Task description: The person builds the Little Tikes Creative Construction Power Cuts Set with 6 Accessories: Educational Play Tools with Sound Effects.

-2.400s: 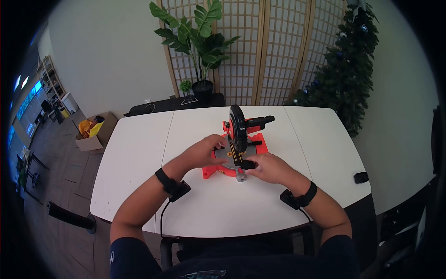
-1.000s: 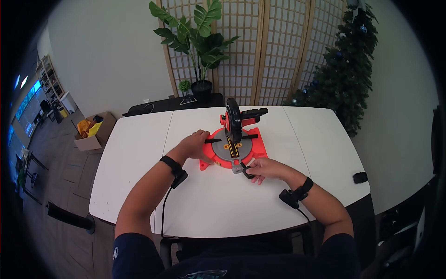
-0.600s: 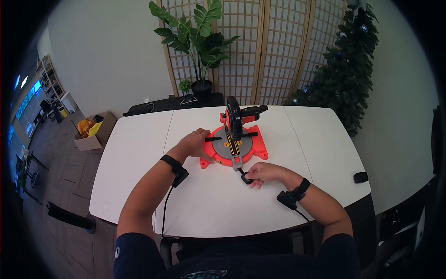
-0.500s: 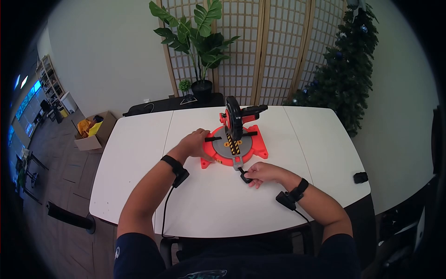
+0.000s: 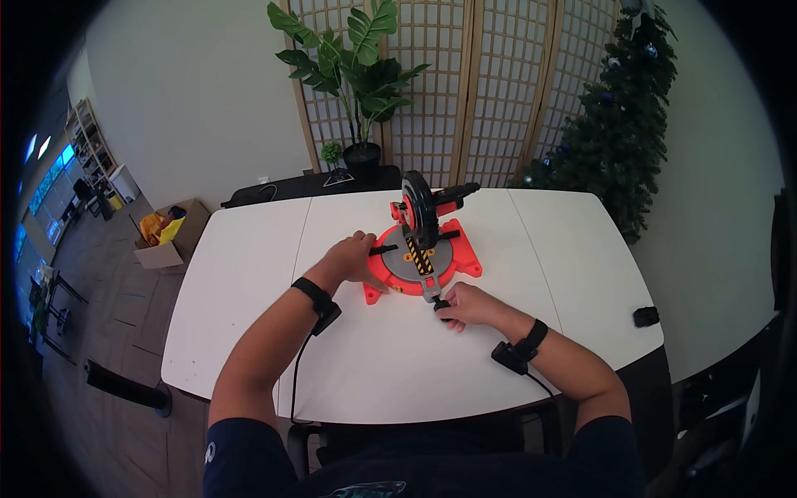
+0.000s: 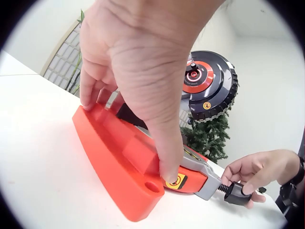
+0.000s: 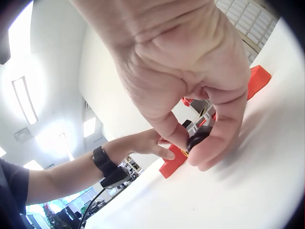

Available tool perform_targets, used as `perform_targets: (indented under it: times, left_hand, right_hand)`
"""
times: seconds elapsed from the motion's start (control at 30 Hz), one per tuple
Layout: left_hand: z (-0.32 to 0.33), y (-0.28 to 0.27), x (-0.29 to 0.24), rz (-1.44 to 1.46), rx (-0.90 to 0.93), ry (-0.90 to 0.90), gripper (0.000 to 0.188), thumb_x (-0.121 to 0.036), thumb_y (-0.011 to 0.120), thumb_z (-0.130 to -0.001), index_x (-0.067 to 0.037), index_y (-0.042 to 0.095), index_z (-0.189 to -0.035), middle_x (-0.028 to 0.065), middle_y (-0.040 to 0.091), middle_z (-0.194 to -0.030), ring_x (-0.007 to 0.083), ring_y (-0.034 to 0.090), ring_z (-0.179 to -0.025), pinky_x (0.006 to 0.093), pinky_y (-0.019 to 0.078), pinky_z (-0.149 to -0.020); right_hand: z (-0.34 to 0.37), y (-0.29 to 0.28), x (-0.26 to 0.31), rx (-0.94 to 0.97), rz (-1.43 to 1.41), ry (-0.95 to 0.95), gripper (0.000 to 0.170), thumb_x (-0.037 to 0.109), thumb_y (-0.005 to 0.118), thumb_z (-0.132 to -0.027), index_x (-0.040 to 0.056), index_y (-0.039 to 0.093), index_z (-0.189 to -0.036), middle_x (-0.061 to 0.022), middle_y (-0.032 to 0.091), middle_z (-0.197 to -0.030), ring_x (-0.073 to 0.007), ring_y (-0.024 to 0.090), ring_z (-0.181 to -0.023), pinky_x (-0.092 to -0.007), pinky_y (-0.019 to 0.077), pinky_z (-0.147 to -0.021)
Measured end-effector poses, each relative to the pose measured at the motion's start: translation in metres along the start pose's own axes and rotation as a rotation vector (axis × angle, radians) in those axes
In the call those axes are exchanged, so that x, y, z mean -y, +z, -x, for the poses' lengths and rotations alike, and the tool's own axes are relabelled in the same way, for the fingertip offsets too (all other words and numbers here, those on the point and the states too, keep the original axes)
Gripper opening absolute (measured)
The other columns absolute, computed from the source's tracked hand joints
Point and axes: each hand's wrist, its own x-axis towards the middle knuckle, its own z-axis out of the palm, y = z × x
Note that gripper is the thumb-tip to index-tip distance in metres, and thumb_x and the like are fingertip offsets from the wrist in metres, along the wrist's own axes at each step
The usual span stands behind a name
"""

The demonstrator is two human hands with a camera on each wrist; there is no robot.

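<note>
A miniature orange-and-black miter saw (image 5: 418,211) stands on the white table, its round grey turntable (image 5: 400,264) crossed by a black-and-yellow striped strip. My left hand (image 5: 347,259) grips the left side of its orange base (image 6: 114,164), thumb at the front by a yellow sticker and fingers toward the back. With thumb and fingers, my right hand (image 5: 467,305) pinches a black knob (image 6: 237,193) at the front. The knob's threaded shaft (image 6: 223,188) meets the end of the grey arm (image 6: 208,186) that juts from the turntable. In the right wrist view, fingers partly hide the knob.
A small black object (image 5: 645,317) lies near the table's right edge. Behind the table are a potted plant (image 5: 362,156), a folding screen (image 5: 498,91) and a decorated tree (image 5: 618,116). Cables trail from both wrist cameras. A cardboard box (image 5: 173,241) sits on the floor at left.
My right hand has brought the knob from beside the striped strip to the grey arm's front end. My left hand has taken hold of the base. Lately the saw has turned slightly, the arm swinging right.
</note>
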Motion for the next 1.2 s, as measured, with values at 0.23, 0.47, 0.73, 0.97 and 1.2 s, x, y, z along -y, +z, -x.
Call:
perform_targets:
  times: [0.23, 0.47, 0.73, 0.97, 1.2]
  left_hand:
    - [0.002, 0.008, -0.002, -0.032, -0.045, 0.0, 0.113, -0.068, 0.086, -0.05, -0.005, 0.048, -0.136, 0.0194, 0.056, -0.123, 0.0355, 0.063, -0.111, 0.04, 0.0527, -0.094]
    - [0.006, 0.001, -0.013, -0.104, 0.004, -0.054, 0.114, -0.071, 0.085, -0.051, -0.003, 0.048, -0.135, 0.0187, 0.057, -0.122, 0.034, 0.063, -0.112, 0.0384, 0.053, -0.093]
    - [0.005, 0.0, -0.017, -0.167, 0.045, -0.091, 0.116, -0.075, 0.082, -0.051, 0.0, 0.05, -0.133, 0.0179, 0.058, -0.118, 0.0333, 0.064, -0.109, 0.0376, 0.0533, -0.09]
    - [0.008, 0.001, -0.016, -0.14, 0.004, -0.067, 0.115, -0.075, 0.083, -0.051, 0.0, 0.051, -0.132, 0.0184, 0.058, -0.117, 0.0339, 0.064, -0.107, 0.0386, 0.0532, -0.09]
    - [0.009, 0.006, -0.013, -0.117, -0.02, -0.058, 0.113, -0.074, 0.083, -0.051, 0.0, 0.052, -0.132, 0.0186, 0.059, -0.116, 0.0347, 0.063, -0.108, 0.0387, 0.0529, -0.091]
  right_hand:
    - [0.002, -0.002, 0.003, -0.076, 0.051, 0.03, 0.05, 0.025, 0.076, -0.088, -0.0102, 0.049, -0.111, -0.016, 0.067, -0.09, -0.0168, 0.071, -0.071, -0.0295, 0.0588, -0.055]
    - [0.008, -0.009, 0.0, -0.145, 0.096, 0.01, 0.049, 0.023, 0.077, -0.087, -0.0092, 0.05, -0.112, -0.0158, 0.067, -0.094, -0.0166, 0.071, -0.072, -0.0287, 0.0583, -0.055]
    - [0.001, -0.012, -0.009, -0.158, 0.084, 0.013, 0.043, 0.019, 0.076, -0.088, -0.0081, 0.053, -0.112, -0.0129, 0.067, -0.095, -0.0151, 0.07, -0.071, -0.0276, 0.0581, -0.055]
    - [0.005, -0.008, -0.006, -0.202, 0.085, -0.034, 0.037, 0.016, 0.073, -0.09, -0.0077, 0.054, -0.11, -0.0129, 0.066, -0.094, -0.0147, 0.069, -0.07, -0.0274, 0.0584, -0.054]
    - [0.001, -0.007, -0.009, -0.205, -0.09, 0.004, 0.029, 0.016, 0.065, -0.095, -0.0081, 0.056, -0.108, -0.0131, 0.069, -0.087, -0.0156, 0.069, -0.065, -0.0286, 0.0581, -0.054]
